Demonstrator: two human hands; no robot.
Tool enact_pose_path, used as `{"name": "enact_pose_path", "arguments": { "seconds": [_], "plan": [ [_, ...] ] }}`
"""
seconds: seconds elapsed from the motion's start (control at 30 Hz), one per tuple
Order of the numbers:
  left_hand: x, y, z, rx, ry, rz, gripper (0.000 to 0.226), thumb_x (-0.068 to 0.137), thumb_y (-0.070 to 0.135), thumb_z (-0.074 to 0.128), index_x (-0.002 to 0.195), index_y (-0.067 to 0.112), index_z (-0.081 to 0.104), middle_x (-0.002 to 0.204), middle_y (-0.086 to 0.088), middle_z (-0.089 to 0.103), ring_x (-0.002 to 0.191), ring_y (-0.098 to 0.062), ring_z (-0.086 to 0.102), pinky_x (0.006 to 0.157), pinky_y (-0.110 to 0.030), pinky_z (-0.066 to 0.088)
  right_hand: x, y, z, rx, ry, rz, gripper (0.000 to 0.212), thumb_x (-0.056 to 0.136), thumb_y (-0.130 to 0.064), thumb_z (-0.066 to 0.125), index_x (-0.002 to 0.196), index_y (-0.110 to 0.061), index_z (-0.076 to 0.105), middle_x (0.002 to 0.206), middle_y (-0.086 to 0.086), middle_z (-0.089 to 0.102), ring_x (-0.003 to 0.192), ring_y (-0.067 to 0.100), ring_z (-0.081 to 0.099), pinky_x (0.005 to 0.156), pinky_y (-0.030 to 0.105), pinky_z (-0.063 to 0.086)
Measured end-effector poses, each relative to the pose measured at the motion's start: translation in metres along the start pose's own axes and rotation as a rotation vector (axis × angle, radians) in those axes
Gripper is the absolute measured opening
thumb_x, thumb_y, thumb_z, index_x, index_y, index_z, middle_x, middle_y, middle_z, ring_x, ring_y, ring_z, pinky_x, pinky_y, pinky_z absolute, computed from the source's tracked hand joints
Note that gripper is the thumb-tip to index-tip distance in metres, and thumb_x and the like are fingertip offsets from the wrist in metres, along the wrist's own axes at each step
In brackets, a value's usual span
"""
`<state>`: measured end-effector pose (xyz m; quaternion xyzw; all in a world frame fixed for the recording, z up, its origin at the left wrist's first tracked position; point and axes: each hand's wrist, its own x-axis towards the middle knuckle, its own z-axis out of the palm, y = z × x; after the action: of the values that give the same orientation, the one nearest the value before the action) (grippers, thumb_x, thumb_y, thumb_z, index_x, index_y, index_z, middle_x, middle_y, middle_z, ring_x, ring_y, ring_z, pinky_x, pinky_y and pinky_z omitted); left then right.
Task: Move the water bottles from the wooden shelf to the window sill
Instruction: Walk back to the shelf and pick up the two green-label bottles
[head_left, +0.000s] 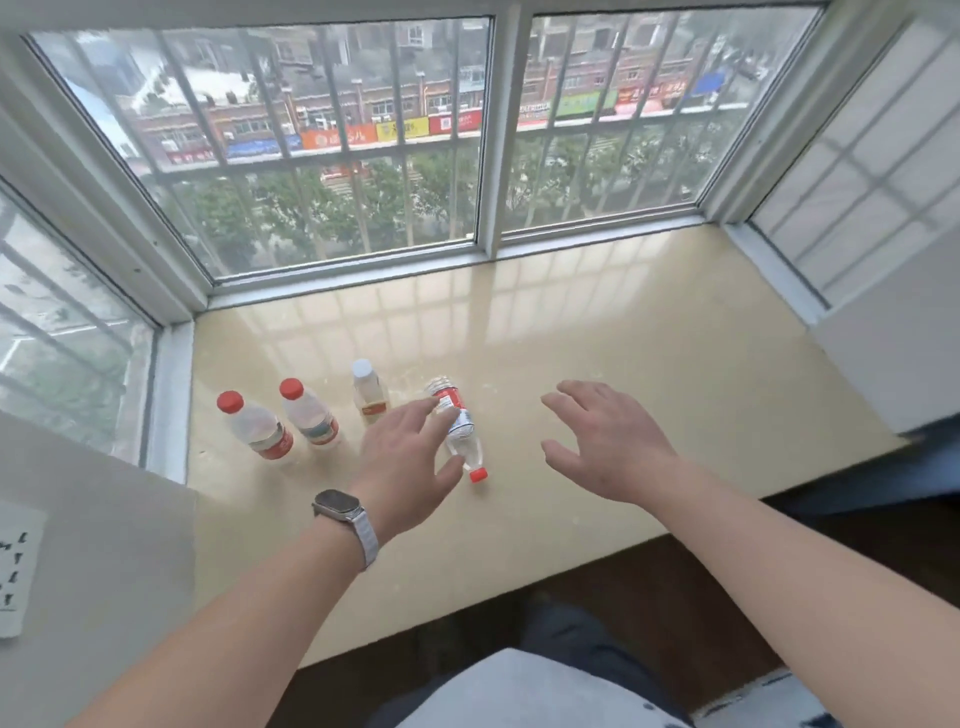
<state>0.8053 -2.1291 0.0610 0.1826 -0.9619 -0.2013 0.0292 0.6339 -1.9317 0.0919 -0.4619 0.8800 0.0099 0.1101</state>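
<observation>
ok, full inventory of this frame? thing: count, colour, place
upright red-capped bottles: 2, clear with red labels, left on sill
white-capped bottle: 1, clear, upright, right of those
fallen bottle: 1, clear, red cap toward camera, lying by left hand
window sill: 1, glossy beige, below barred windows
wall panel: 1, white, far left
watch: 1, grey band, left wrist
left hand: 1, open, over fallen bottle
right hand: 1, open, empty, above sill

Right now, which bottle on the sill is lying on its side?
The bottle beside the left hand, red cap pointing toward the camera. The two red-capped bottles and the white-capped bottle stand upright.
</observation>
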Motion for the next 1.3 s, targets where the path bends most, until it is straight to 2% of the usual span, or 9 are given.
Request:
{"name": "enact_pose_path", "arguments": {
  "seconds": [0.2,0.63,0.9,1.17,1.3],
  "plan": [
    [0.031,0.064,0.013,0.044,-0.064,0.147,0.056,0.094,0.04,0.06,0.146,0.024,0.048,0.153,-0.008,0.043,0.141,-0.03,0.036,0.116,-0.044,0.026,-0.042,0.049,-0.006,0.012,0.038,0.125,0.064,0.091,-0.058,0.035,0.145,-0.024,0.04,0.152,0.003,0.04,0.135,0.024,0.035,0.107,0.038,0.031],
    [0.114,0.271,0.075,0.128,-0.116,0.443,0.05,0.094,0.041,0.06,0.14,0.023,0.052,0.148,-0.006,0.049,0.137,-0.031,0.041,0.113,-0.047,0.029,-0.15,0.24,-0.006,0.148,0.126,0.383,0.061,0.095,-0.054,0.037,0.148,-0.023,0.038,0.156,0.005,0.034,0.141,0.024,0.026,0.111,0.037,0.019],
    [0.157,0.412,0.11,0.198,-0.148,0.631,0.05,0.096,0.04,0.058,0.142,0.023,0.05,0.15,-0.007,0.048,0.138,-0.033,0.041,0.113,-0.047,0.03,-0.227,0.346,-0.007,0.2,0.194,0.528,0.06,0.096,-0.054,0.035,0.146,-0.02,0.039,0.152,0.006,0.037,0.136,0.026,0.032,0.108,0.039,0.025],
    [0.167,0.527,0.147,0.207,-0.184,0.814,0.05,0.094,0.04,0.06,0.139,0.022,0.052,0.146,-0.008,0.051,0.135,-0.034,0.044,0.109,-0.049,0.033,-0.312,0.41,-0.009,0.204,0.239,0.715,0.064,0.092,-0.057,0.031,0.141,-0.018,0.045,0.141,0.007,0.047,0.13,0.028,0.039,0.105,0.043,0.033],
    [0.166,0.574,0.162,0.217,-0.213,0.959,0.05,0.093,0.048,0.048,0.136,0.022,0.053,0.142,-0.009,0.055,0.131,-0.035,0.049,0.107,-0.051,0.038,-0.357,0.425,-0.007,0.247,0.3,0.857,0.074,0.085,-0.061,0.022,0.134,-0.016,0.053,0.137,0.007,0.053,0.126,0.03,0.045,0.102,0.045,0.037]
  ]
}}
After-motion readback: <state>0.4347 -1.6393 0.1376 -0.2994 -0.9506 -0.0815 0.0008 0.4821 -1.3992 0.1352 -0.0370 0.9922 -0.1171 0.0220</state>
